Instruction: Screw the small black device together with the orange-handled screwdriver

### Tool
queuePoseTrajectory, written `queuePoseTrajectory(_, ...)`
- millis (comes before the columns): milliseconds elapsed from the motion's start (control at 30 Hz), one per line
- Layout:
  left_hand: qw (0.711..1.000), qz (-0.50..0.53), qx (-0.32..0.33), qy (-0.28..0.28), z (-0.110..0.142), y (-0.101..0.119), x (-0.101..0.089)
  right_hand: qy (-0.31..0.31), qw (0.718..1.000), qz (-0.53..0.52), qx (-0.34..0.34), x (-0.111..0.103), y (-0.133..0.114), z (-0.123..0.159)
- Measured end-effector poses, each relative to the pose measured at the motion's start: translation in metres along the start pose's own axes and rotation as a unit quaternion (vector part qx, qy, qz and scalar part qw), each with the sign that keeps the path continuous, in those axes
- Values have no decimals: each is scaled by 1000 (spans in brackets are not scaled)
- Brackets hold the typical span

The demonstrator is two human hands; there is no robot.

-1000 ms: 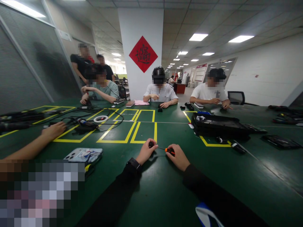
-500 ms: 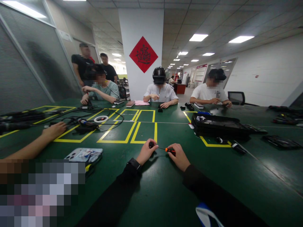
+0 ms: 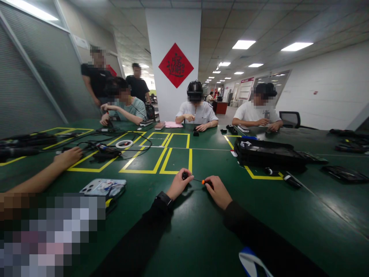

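Note:
My left hand (image 3: 178,185) is closed round a small black part (image 3: 184,176) that rests on the green table (image 3: 198,227). My right hand (image 3: 218,191) grips a small screwdriver with an orange handle (image 3: 203,181); its thin shaft points left at the black part. Both hands sit just below a yellow taped rectangle (image 3: 176,161). I wear dark sleeves and a black watch (image 3: 164,199) on my left wrist.
A neighbour's bare arm (image 3: 43,173) lies at the left beside a phone-like device (image 3: 102,187). Cables and a white tape roll (image 3: 123,144) sit at mid-left. A black tray (image 3: 266,154) stands at the right. Several people sit or stand across the table.
My hands have stayed almost still; more of the screwdriver's orange handle is hidden in my right hand. The standing people at the back left have shifted slightly.

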State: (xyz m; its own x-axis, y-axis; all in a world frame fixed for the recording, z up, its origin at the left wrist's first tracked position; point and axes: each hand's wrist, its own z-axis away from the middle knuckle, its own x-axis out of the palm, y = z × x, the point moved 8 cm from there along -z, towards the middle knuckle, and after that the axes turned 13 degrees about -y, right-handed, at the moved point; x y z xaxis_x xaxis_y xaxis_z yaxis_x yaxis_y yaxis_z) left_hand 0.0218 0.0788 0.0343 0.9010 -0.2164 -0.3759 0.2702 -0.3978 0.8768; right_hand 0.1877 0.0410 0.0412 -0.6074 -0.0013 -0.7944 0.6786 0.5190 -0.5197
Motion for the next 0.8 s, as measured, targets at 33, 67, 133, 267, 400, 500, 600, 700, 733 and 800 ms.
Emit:
queuePoseTrajectory(33, 1000, 1, 0, -2, 0, 0, 0, 1, 1000, -5, -2, 0, -1, 1)
queuePoseTrajectory(67, 1000, 1, 0, -4, 0, 0, 1, 2, 1000, -8, -2, 0, -1, 1)
queuePoseTrajectory(133, 1000, 1, -1, -5, -1, -1, 1, 1, 1000, -11, -2, 0, -2, 2)
queuePoseTrajectory(267, 1000, 0, 3, -3, -1, -3, 1, 7, 1000, 4, 16, -1, -2, 2)
queuePoseTrajectory(400, 1000, -4, 6, -2, -1, -4, 1, -5, 999, 38, 29, 0, -1, 0)
queuePoseTrajectory(500, 1000, -4, 9, -2, -1, -3, 1, -7, 999, 43, 17, -1, -2, 0)
queuePoseTrajectory(600, 1000, -3, 8, 0, -1, -3, 0, 6, 1000, 31, -1, -4, -6, 1)
queuePoseTrajectory(700, 1000, -1, 3, -1, -1, -3, 1, 12, 1000, 16, -14, -5, -8, 2)
queuePoseTrajectory(733, 1000, 0, 2, -1, -1, -3, 1, 10, 1000, 15, -15, -5, -9, 2)
queuePoseTrajectory(800, 1000, 4, 1, -1, -1, -3, 1, 6, 1000, 20, -10, -4, -8, 1)
